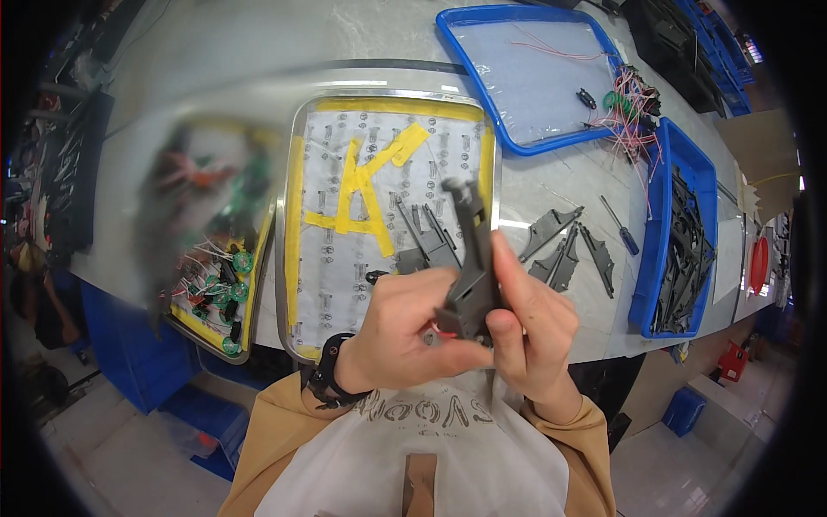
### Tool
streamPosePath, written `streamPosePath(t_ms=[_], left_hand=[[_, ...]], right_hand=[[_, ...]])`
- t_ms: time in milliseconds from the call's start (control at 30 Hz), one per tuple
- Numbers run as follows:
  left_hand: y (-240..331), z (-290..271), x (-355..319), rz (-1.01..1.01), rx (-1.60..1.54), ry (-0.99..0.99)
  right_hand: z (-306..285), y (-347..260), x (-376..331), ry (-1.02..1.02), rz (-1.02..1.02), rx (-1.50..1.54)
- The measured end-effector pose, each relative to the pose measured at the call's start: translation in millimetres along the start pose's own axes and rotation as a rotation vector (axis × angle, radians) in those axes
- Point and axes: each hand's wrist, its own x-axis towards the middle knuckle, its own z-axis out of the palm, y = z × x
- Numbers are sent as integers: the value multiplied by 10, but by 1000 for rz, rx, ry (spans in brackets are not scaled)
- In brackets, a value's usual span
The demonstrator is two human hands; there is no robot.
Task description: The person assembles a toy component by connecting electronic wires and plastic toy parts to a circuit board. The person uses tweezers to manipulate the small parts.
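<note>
A dark grey plastic part, long and narrow, stands upright at the centre of the frame, gripped low down by both hands above a metal tray. The left hand is curled shut around its base, where a bit of red wire shows; the right hand pinches its right edge, thumb stretched up along it. The hands hide the near rim of the tray, whose floor is lined with printed paper and yellow tape. Behind the part lie a few more grey pieces (their number is hard to tell). To the right, on the pale marble-look table, rest about four flat grey pieces and one screwdriver. Two blue trays are in view: a nearly bare one at the upper middle, another at right, heaped with dark parts. A blurred tray at left holds green-wheeled wired parts.
</note>
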Motion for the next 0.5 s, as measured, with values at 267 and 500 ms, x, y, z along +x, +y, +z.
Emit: streamPosePath(t_ms=[267,500], left_hand=[[12,-46,-72,-171,-42,-171],[-80,-3,-111,-114,-161,-6]], right_hand=[[-165,101,48,-32,446,704],[-133,-59,118,35,469,795]])
